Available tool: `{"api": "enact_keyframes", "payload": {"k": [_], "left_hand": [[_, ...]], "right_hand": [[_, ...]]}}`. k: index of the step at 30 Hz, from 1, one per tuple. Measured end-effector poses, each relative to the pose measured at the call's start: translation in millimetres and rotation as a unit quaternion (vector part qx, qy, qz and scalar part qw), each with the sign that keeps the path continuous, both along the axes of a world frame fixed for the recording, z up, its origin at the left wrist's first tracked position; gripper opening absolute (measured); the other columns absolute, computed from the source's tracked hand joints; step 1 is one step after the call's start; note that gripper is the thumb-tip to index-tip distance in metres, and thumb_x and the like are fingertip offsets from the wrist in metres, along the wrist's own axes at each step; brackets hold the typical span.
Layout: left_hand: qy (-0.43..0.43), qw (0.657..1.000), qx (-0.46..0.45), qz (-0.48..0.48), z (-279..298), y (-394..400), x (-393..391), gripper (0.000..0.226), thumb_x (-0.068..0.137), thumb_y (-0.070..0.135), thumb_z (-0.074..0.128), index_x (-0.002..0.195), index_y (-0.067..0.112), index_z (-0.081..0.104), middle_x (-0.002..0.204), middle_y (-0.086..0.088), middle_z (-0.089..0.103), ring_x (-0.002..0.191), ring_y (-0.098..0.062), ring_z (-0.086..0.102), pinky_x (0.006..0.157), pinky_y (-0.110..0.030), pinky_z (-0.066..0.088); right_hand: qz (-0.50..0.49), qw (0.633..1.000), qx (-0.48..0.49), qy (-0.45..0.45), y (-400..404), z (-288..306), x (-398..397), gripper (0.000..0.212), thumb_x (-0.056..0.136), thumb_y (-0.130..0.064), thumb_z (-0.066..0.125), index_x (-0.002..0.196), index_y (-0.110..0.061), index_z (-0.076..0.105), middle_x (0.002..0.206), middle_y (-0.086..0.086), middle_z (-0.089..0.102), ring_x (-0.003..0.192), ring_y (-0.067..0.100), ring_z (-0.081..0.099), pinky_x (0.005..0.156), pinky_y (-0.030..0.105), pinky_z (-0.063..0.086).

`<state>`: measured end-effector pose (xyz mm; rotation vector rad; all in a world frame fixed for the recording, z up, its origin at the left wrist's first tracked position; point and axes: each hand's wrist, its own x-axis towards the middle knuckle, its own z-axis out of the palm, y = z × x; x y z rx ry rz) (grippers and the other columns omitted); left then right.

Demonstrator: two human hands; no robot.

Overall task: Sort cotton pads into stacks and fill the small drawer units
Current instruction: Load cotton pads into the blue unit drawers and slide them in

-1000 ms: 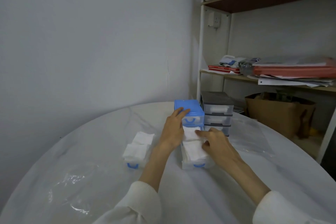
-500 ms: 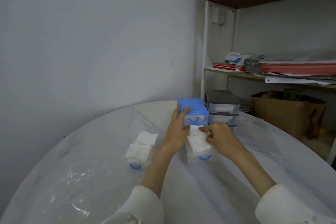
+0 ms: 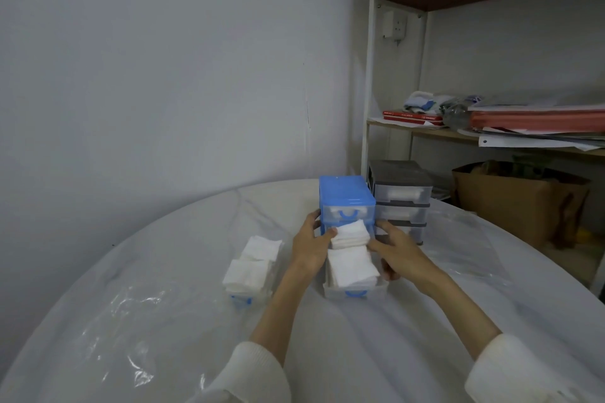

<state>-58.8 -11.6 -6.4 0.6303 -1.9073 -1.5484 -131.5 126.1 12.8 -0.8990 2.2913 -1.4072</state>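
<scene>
A blue drawer unit (image 3: 345,199) stands on the table. In front of its lower slot lies a pulled-out clear drawer (image 3: 355,294) with a blue handle, holding two stacks of white cotton pads (image 3: 352,263). My left hand (image 3: 309,247) lies along the unit's left side, its thumb pressing the rear stack's left edge. On the drawer's right side, my right hand (image 3: 397,253) has its thumb against the rear stack and its lower fingers curled at the drawer's right wall. A second clear drawer (image 3: 241,299), also with pads (image 3: 252,267), sits to the left.
A grey drawer unit (image 3: 401,196) stands right behind the blue one. The round table (image 3: 327,353) is covered in clear plastic sheet. Beyond its right edge stand a shelf (image 3: 491,137) with papers and a brown cardboard box (image 3: 517,203). A wall runs close behind.
My left hand dropped from the blue unit's top to its left side, thumb onto the rear stack. My right hand moved off the pads to the drawer's right side.
</scene>
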Motion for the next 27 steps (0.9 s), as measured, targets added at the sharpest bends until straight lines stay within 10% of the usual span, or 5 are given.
{"api": "enact_keyframes", "payload": {"k": [10, 16, 22, 27], "left_hand": [[-0.079, 0.996, -0.028, 0.03, 11, 4, 1, 0.018, 0.089, 0.015, 0.056, 0.106, 0.01, 0.054, 0.094, -0.001, 0.057, 0.092, -0.021, 0.056, 0.077, -0.03, 0.044], [-0.134, 0.985, -0.105, 0.023, 15, 6, 2, 0.029, 0.09, 0.019, 0.052, 0.113, 0.002, 0.055, 0.117, -0.013, 0.057, 0.104, -0.028, 0.057, 0.078, -0.03, 0.042], [-0.124, 0.987, -0.096, 0.04, 16, 6, 3, 0.027, 0.088, 0.018, 0.057, 0.109, 0.001, 0.057, 0.11, -0.012, 0.061, 0.095, -0.024, 0.058, 0.073, -0.028, 0.043], [-0.127, 0.99, -0.062, 0.028, 18, 7, 4, 0.026, 0.087, 0.015, 0.055, 0.11, 0.002, 0.057, 0.111, -0.012, 0.063, 0.101, -0.029, 0.06, 0.083, -0.035, 0.05]], "right_hand": [[-0.014, 0.996, -0.037, -0.082, 3, 6, -6, 0.048, 0.09, -0.006, 0.051, 0.137, -0.013, 0.044, 0.075, 0.008, 0.058, 0.034, 0.006, 0.045, 0.037, 0.018, 0.038], [-0.067, 0.995, -0.05, -0.061, 2, 1, -7, 0.028, 0.091, -0.009, 0.055, 0.119, -0.002, 0.055, 0.046, 0.006, 0.051, 0.03, 0.006, 0.041, 0.034, 0.015, 0.034], [-0.063, 0.993, -0.052, -0.087, 0, -3, -4, 0.026, 0.096, -0.042, 0.044, 0.112, -0.024, 0.051, 0.111, 0.004, 0.059, 0.091, 0.02, 0.058, 0.061, 0.025, 0.045], [-0.062, 0.984, -0.068, -0.151, -5, 0, 1, 0.04, 0.086, -0.048, 0.058, 0.117, -0.026, 0.045, 0.117, 0.002, 0.052, 0.098, 0.024, 0.057, 0.067, 0.031, 0.049]]}}
